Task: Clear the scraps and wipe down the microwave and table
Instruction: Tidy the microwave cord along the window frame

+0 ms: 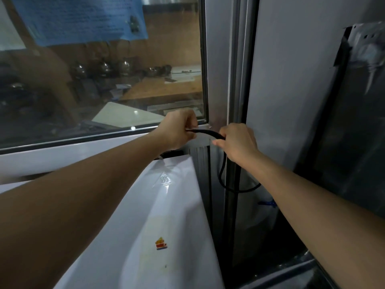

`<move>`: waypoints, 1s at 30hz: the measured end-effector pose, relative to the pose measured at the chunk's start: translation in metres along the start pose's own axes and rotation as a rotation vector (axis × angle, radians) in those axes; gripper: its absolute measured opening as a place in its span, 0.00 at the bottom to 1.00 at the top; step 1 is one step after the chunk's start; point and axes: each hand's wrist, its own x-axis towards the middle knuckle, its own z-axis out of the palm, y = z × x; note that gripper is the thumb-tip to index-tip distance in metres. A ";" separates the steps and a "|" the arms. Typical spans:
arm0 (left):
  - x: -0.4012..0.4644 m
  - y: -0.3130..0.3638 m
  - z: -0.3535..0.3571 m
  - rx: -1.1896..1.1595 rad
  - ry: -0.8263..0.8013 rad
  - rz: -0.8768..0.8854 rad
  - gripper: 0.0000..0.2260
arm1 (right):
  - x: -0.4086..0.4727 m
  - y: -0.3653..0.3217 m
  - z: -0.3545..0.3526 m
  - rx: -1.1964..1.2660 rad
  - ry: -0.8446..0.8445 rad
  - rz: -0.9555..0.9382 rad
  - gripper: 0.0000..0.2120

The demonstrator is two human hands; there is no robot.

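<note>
Behind the appliance runs a glass window [104, 80] in a pale metal frame, with a blue printed sheet [79, 19] stuck to the pane and a dim kitchen visible through it.

Close against that frame, the left hand [177, 130] is curled into a fist round a thin black rubber-sheathed power cable [205, 133], which comes out between its fingers. The right hand [237, 142] grips the same cable just beside it, fingers folded over, so a short arched stretch spans the gap between the two fists. Both hands are closed on the cord, neither spread. Below the right hand the cable drops and loops down into the dark gap beside the grey metal upright [237, 80]. It looks as though the person is taking up the slack with both hands, probably to gather or move the lead out of the way before wiping; where its plug is I cannot tell.

Outward and beneath the forearms lies the glossy white top of the microwave [166, 215], tilted in this wide view, with a small red-and-yellow sticker [160, 244] and a faint yellowish smear near it. That surface seems not yet wiped. A blue-capped white container [266, 207] sits low in the gap to the right. No table, cloth or scraps are in sight.
</note>
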 end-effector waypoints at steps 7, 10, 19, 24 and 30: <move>-0.023 -0.026 -0.014 0.234 -0.068 -0.084 0.03 | 0.000 0.012 0.009 0.100 -0.034 0.058 0.12; -0.034 -0.031 -0.015 0.332 -0.081 -0.100 0.04 | 0.001 0.012 0.014 0.216 -0.043 0.087 0.11; -0.047 -0.039 -0.023 0.466 0.057 -0.115 0.14 | 0.000 0.014 0.039 0.525 -0.035 0.242 0.07; -0.048 -0.038 -0.015 0.413 0.111 -0.145 0.13 | -0.002 0.014 0.063 0.635 0.021 0.270 0.07; -0.051 -0.040 -0.007 0.414 0.079 -0.122 0.11 | -0.015 0.016 0.090 0.645 0.001 0.304 0.10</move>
